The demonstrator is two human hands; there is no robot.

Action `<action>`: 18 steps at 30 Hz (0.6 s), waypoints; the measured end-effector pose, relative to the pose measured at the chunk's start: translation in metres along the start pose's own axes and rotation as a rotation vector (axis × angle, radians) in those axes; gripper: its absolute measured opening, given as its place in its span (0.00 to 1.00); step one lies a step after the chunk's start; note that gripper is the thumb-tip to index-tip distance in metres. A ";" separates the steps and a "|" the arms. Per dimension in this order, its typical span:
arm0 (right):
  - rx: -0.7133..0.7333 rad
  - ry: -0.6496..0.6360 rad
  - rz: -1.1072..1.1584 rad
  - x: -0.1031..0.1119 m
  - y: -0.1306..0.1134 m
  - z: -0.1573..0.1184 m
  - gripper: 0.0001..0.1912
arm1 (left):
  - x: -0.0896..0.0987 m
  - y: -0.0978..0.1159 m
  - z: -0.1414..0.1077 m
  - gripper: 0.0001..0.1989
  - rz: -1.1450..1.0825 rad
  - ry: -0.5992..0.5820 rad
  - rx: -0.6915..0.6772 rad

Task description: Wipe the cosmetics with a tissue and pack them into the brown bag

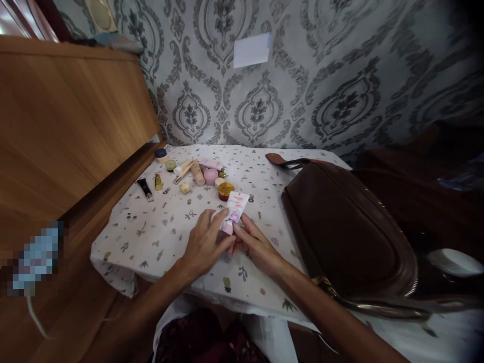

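Between my two hands is a white and pink cream tube [235,207], tilted, its flat end pointing away from me. My left hand [206,239] grips its left side with thumb and fingers. From the right, my right hand [257,243] holds the lower end, thumb on the front; some fingertips are hidden under it. Just beyond the tube sits a round jar with a golden lid [226,190]. Behind and left of that lie a pink round container [210,176], a beige tube [197,173] and a small yellowish jar [185,188].
A large brown leather bag [340,222] fills the right side of the table. On the left are a black tube [144,188], a gold bottle [158,181], a green-lidded jar [171,165] and a blue-lidded jar [161,155]. A wooden cabinet [75,101] borders the patterned tablecloth [170,242].
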State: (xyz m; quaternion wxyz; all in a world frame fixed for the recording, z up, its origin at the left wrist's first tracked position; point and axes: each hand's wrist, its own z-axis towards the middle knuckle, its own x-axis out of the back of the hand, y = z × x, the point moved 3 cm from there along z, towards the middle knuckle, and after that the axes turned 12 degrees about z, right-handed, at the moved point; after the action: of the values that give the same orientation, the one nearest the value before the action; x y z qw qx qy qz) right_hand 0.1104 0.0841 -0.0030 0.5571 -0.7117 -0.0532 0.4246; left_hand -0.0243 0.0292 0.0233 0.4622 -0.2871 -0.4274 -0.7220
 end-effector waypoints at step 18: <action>0.071 0.212 0.022 0.013 -0.008 0.010 0.22 | 0.025 -0.041 -0.015 0.19 0.228 0.018 -0.332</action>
State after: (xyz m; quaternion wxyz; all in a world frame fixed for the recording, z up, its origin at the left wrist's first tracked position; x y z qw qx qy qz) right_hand 0.1150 0.1022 -0.0032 0.5799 -0.7330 0.0288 0.3544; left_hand -0.0722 0.0143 0.0220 0.4911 -0.3996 -0.2631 -0.7280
